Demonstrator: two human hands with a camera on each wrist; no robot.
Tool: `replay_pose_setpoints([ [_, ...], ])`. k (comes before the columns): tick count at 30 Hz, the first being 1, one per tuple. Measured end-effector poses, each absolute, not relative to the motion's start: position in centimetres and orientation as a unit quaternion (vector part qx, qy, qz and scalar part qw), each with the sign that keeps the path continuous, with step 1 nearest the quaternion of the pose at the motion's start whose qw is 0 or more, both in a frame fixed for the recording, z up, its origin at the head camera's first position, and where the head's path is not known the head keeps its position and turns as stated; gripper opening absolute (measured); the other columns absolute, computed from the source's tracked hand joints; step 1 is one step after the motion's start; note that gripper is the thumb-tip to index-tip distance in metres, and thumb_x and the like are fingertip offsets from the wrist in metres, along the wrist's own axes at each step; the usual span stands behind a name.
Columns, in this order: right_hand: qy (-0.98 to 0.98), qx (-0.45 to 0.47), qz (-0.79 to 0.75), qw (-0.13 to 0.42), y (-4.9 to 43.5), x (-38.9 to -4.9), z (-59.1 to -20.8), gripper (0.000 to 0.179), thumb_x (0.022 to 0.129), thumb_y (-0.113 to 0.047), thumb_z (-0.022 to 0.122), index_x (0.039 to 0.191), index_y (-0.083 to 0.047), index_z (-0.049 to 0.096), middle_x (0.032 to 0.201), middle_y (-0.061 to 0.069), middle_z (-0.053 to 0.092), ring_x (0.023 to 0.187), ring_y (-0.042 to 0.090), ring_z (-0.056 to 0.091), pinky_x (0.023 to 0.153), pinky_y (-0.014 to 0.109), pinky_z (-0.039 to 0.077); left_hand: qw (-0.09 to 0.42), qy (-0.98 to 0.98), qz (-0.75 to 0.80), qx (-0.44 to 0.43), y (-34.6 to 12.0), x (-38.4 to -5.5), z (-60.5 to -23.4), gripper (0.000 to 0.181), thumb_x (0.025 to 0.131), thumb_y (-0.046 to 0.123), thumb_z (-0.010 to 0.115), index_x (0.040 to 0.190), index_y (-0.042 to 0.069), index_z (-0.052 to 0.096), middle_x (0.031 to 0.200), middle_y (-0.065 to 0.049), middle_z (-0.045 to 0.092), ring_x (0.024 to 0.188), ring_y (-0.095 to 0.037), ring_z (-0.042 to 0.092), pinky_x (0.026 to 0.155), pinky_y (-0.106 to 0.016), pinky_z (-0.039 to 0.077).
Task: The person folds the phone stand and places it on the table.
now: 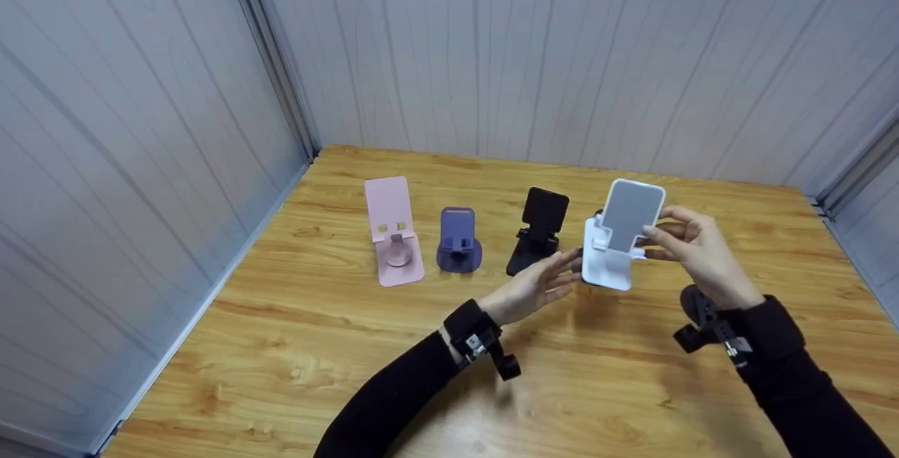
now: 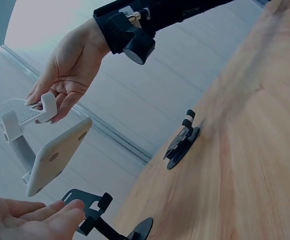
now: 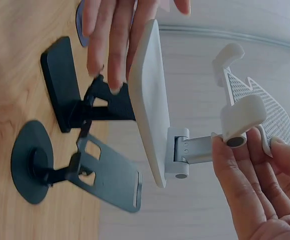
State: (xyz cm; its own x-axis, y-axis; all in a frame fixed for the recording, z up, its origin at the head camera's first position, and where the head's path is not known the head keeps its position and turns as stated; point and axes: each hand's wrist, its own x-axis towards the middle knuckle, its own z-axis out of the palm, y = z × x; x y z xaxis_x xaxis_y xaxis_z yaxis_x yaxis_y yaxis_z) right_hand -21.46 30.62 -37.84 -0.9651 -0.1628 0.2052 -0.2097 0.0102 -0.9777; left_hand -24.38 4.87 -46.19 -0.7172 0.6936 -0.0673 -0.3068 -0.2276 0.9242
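Note:
My right hand (image 1: 699, 254) pinches the right edge of a white phone stand (image 1: 609, 268) by its grey-padded upper plate, thumb in front and fingers behind. In the right wrist view the white stand (image 3: 152, 105) is off the table, its base tilted. My left hand (image 1: 530, 289) reaches toward the base with fingers extended and holds nothing; whether the fingertips touch it, I cannot tell. Just left of the white stand is a black phone stand (image 1: 546, 213). Another dark stand with a round base (image 3: 32, 162) shows in the right wrist view, mostly hidden behind the white one in the head view.
Further left on the wooden table (image 1: 295, 331) stand a purple phone stand (image 1: 458, 226) and a taller pink phone stand (image 1: 390, 198). Pale panelled walls (image 1: 449, 57) rise behind and to the left of the table.

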Motion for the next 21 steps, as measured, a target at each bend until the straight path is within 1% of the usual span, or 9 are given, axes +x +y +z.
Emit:
replay_pose_setpoints([
  [1,-0.714,0.130,0.687,0.016,30.4,-21.4,-38.0,0.018,0.105,0.006,0.060,0.113,-0.005,0.072,0.097,0.002,0.081,0.089,0.013,0.077,0.079,0.027,0.065,0.326,0.526,0.766,0.173,5.0,-24.4,-46.3,0.057,0.118,0.024,0.023,0.166,-0.006,0.020,0.172,-0.025,0.027,0.156,-0.039,0.035,0.130,-0.047,0.028],
  [3,-0.720,0.128,0.682,0.015,29.9,-21.2,-38.2,0.017,0.104,0.006,0.060,0.114,-0.002,0.071,0.097,0.001,0.081,0.089,0.013,0.077,0.078,0.027,0.065,0.318,0.525,0.774,0.156,5.0,-24.5,-46.4,0.054,0.118,0.019,0.029,0.164,-0.008,0.025,0.167,-0.028,0.035,0.147,-0.035,0.049,0.125,-0.045,0.038],
  [5,-0.726,0.126,0.676,0.012,29.5,-21.1,-38.4,0.016,0.104,0.006,0.060,0.116,0.001,0.070,0.097,0.000,0.081,0.089,0.013,0.077,0.078,0.027,0.065,0.306,0.530,0.777,0.150,5.1,-24.5,-46.6,0.051,0.116,0.012,0.034,0.160,-0.012,0.030,0.160,-0.031,0.044,0.131,-0.029,0.061,0.118,-0.042,0.048],
  [7,-0.731,0.122,0.672,0.008,29.1,-20.9,-38.6,0.016,0.104,0.007,0.060,0.117,0.004,0.069,0.097,0.000,0.081,0.089,0.013,0.077,0.079,0.027,0.065,0.295,0.538,0.776,0.147,5.1,-24.6,-46.7,0.048,0.114,0.007,0.041,0.157,-0.014,0.036,0.151,-0.034,0.052,0.114,-0.022,0.068,0.109,-0.037,0.055],
  [9,-0.736,0.123,0.666,0.005,28.8,-20.8,-38.7,0.016,0.105,0.006,0.060,0.119,0.005,0.068,0.098,-0.001,0.081,0.090,0.013,0.077,0.080,0.027,0.065,0.280,0.549,0.774,0.145,5.0,-24.7,-46.9,0.045,0.111,0.002,0.048,0.152,-0.016,0.042,0.143,-0.033,0.060,0.101,-0.015,0.070,0.100,-0.032,0.060],
  [13,-0.739,0.124,0.662,-0.001,28.4,-20.7,-38.9,0.016,0.105,0.005,0.061,0.119,0.007,0.067,0.098,-0.001,0.080,0.091,0.014,0.077,0.081,0.029,0.065,0.255,0.570,0.769,0.138,4.8,-24.8,-47.2,0.043,0.103,-0.005,0.058,0.144,-0.016,0.053,0.128,-0.032,0.070,0.086,-0.012,0.072,0.086,-0.026,0.064],
  [16,-0.736,0.128,0.664,-0.004,28.1,-20.6,-39.0,0.015,0.104,0.006,0.060,0.118,0.009,0.066,0.097,0.001,0.080,0.090,0.014,0.077,0.081,0.029,0.065,0.247,0.580,0.764,0.138,4.8,-24.9,-47.3,0.041,0.101,-0.007,0.060,0.140,-0.017,0.057,0.124,-0.034,0.070,0.082,-0.011,0.073,0.082,-0.025,0.064],
  [21,-0.740,0.127,0.660,0.001,27.9,-20.5,-38.9,0.015,0.103,0.008,0.060,0.117,0.013,0.065,0.095,0.001,0.079,0.089,0.014,0.077,0.080,0.028,0.065,0.244,0.589,0.758,0.135,4.7,-25.0,-47.4,0.039,0.099,-0.008,0.061,0.137,-0.017,0.060,0.123,-0.034,0.071,0.078,-0.010,0.073,0.082,-0.026,0.064],
])
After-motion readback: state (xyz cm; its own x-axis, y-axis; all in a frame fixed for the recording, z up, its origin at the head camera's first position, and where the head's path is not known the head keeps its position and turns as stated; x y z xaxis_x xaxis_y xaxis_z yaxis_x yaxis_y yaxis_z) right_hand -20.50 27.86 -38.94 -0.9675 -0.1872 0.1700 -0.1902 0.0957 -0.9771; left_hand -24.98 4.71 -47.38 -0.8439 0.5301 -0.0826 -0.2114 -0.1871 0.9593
